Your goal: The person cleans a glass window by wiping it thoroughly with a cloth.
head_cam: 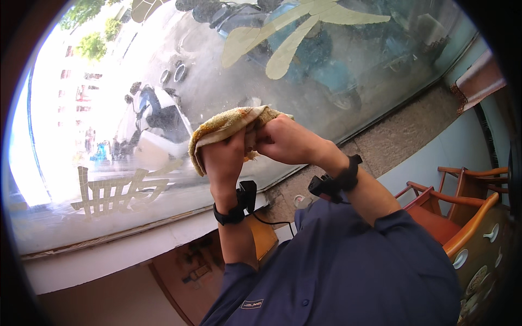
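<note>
A folded, yellow-stained terry towel (224,122) is bunched between my two hands in front of a large window pane (220,85). My left hand (223,159) is tucked beneath the towel, its fingers hidden in the folds. From the other side, my right hand (283,140) grips the towel with curled fingers. Frayed threads hang between the hands. Whether the cloth touches the glass cannot be told. Each wrist wears a black strap with a small device. Hazy smears and pale cut-out decals (122,191) mark the pane.
A stone window ledge (387,142) runs along the glass, with a pinkish curtain (481,83) at its far end. Wooden chairs (436,216) stand at right beside a table (483,216) bearing several dishes. A white frame (122,248) borders the pane. Scooters (153,118) show through the glass.
</note>
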Available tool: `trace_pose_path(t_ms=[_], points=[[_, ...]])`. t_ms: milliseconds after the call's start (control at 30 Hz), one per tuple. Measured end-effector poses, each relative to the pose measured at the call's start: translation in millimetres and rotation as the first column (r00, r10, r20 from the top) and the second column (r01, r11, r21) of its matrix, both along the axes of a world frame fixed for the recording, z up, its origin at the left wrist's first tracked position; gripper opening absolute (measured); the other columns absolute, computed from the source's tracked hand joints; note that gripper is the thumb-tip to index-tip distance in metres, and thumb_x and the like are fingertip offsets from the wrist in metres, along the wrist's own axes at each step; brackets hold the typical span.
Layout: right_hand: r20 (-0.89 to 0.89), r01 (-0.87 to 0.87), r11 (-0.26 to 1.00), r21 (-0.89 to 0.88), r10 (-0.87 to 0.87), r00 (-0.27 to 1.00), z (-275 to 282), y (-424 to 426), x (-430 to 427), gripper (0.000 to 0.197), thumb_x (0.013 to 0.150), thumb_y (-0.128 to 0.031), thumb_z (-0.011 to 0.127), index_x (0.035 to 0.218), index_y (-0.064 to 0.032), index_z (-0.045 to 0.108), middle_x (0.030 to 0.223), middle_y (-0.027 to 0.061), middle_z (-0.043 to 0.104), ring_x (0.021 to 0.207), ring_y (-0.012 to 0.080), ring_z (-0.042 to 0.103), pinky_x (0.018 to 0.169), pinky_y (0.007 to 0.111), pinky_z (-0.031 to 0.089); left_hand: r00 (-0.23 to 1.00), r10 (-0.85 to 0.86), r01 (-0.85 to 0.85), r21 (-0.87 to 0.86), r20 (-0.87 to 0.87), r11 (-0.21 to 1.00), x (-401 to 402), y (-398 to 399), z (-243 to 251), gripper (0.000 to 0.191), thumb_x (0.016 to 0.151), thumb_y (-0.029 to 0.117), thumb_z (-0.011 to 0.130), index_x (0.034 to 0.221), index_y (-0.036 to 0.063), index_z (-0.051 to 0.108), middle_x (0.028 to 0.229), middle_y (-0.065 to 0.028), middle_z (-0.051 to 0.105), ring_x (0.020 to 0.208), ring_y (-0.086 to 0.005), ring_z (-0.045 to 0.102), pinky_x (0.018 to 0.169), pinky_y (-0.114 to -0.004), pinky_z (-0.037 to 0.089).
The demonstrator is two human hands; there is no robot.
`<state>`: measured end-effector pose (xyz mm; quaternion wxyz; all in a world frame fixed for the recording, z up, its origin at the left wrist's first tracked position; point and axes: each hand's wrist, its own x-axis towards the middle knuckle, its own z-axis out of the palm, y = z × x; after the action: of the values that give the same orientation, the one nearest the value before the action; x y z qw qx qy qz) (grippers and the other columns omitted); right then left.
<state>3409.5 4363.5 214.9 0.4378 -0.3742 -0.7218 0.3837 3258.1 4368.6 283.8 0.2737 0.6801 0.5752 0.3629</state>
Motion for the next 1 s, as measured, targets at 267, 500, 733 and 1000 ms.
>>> trace_pose_path(t_ms=[267,500,733,1000], points=[[-0.080,-0.019,0.880,-0.474,-0.021,0.997,-69.5,19.0,12.4,0.021,0.077,-0.009,0.069,0.097,-0.0029,0.072,0.088,0.0109,0.074,0.075,0.0188,0.067,0.072,0.033,0.053,0.990,-0.064,0.103,-0.331,0.126,0.938,7.0,-3.4,-74.1,0.024,0.096,0.022,0.063,0.098,-0.0012,0.068,0.075,-0.0053,0.067,0.064,-0.0123,0.061,0.058,-0.029,0.049],[0.004,0.029,0.831,-0.556,-0.033,0.999,-109.1,4.0,14.6,0.020,0.081,-0.006,0.058,0.095,-0.0048,0.072,0.086,0.0066,0.073,0.077,0.0153,0.065,0.071,0.032,0.052,0.981,-0.193,0.168,-0.452,-0.009,0.876,12.5,-0.9,-109.4,0.028,0.098,0.021,0.051,0.094,-0.0009,0.068,0.070,-0.0061,0.066,0.061,-0.0127,0.060,0.057,-0.029,0.047],[-0.060,0.077,0.756,-0.650,-0.153,0.986,-93.0,-19.6,20.5,0.021,0.083,-0.003,0.060,0.103,-0.0005,0.064,0.087,0.0058,0.068,0.075,0.0146,0.062,0.067,0.030,0.051,0.904,-0.366,0.263,-0.388,-0.222,0.883,30.4,-3.6,-63.3,0.030,0.087,0.028,0.059,0.090,0.0009,0.073,0.071,-0.0078,0.068,0.065,-0.0181,0.064,0.063,-0.033,0.049],[0.198,0.080,0.718,-0.691,0.081,0.977,-64.6,-51.1,82.3,0.040,0.075,-0.015,0.075,0.112,-0.0022,0.066,0.097,0.0125,0.072,0.092,0.0230,0.067,0.084,0.035,0.051,0.789,-0.570,0.464,-0.387,-0.230,0.797,41.0,-10.8,-35.5,0.032,0.078,0.034,0.066,0.092,0.0066,0.075,0.080,-0.0117,0.072,0.073,-0.0253,0.068,0.067,-0.036,0.052]])
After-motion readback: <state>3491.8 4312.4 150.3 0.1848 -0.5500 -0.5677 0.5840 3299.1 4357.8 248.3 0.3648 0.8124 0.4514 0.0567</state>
